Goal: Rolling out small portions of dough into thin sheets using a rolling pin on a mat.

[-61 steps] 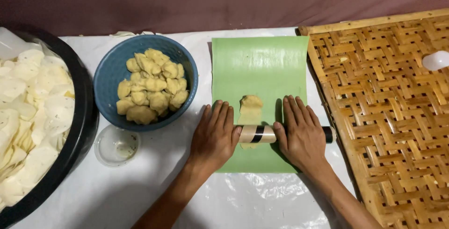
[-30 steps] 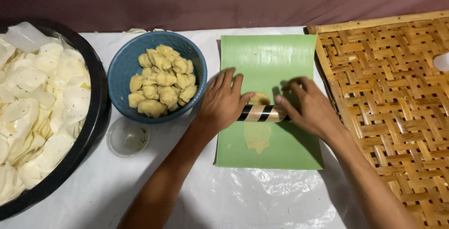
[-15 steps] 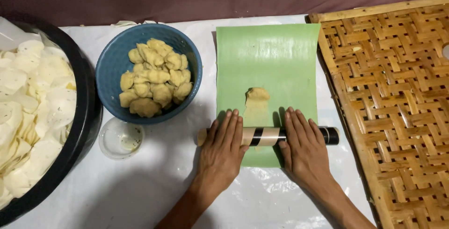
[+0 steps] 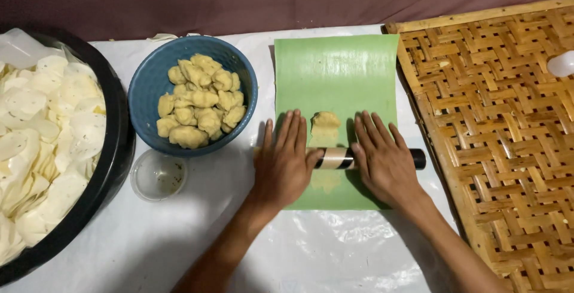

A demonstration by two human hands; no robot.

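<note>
Both hands are lying flat with the fingers stretched out and close together, palms pressed down on a roller (image 4: 338,158), so nothing is actually gripped, just pushed on from above. The left hand (image 4: 284,161) covers the roller's left end and the right hand (image 4: 384,160) sits over the right part, with the black tip of the roller poking out past the right palm (the middle bit between the hands shows a pale band with dark stripes).

Under the roller there's a piece of yellow dough (image 4: 326,121). A thicker lump of it shows just beyond the roller, between the two sets of fingertips, and a thinner, flattened patch shows on the near side. All of that is on a green sheet (image 4: 335,66) spread flat on the table, which is covered in white plastic (image 4: 179,239).

Just left of the green sheet is a blue bowl (image 4: 143,89) filled with more yellow dough lumps (image 4: 200,101), roughly the same colour as the piece being pressed. Right in front of that bowl sits a small clear dish (image 4: 156,176), can't really tell what's in it. Further left, cut off by the frame edge, is a big black tub (image 4: 110,167) piled with thin white rounds (image 4: 42,137).

On the right side, touching or nearly touching the sheet's edge, is a woven bamboo tray (image 4: 502,119), and a small white thing (image 4: 563,64) sits on it at the far right (too cropped to tell what it is).
</note>
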